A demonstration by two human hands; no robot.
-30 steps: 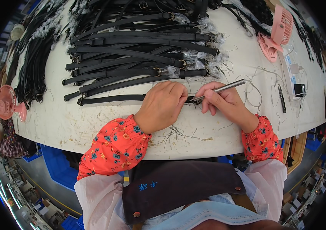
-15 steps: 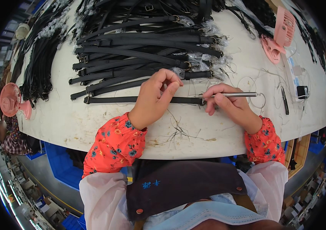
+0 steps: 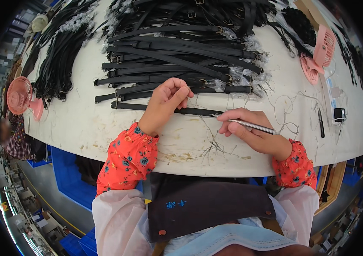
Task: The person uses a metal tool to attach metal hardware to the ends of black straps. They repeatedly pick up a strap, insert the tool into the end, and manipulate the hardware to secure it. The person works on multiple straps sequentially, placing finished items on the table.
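Note:
A black strap [image 3: 131, 106] with a metal buckle at its left end lies nearest me on the white table. My left hand [image 3: 164, 104] is over its middle, thumb and fingertips pinched together; whatever they hold is too small to make out. My right hand [image 3: 254, 128] is closed around a slim silver pen-like metal tool [image 3: 256, 126]. Its thin tip points left, close to the strap's right part. The right hand hides the strap's right end. Just beyond lie many more black straps [image 3: 181, 54], stacked crosswise, with buckles and clear plastic wrap at their right ends.
Loose thread ends [image 3: 212, 146] lie on the table [image 3: 181, 164] before me. A pink fan [image 3: 19, 96] stands at the left, another pink fan [image 3: 324, 47] at the right. Farther right are a black pen-like tool [image 3: 320, 123] and a white power strip [image 3: 332, 91]. Blue bins [image 3: 72, 179] stand below the table.
The silver tool has gone from nearly level to slanting down rightward, its tip now by the strap. My right hand has lowered slightly. My left hand stays pinched. The whole view has shifted a little.

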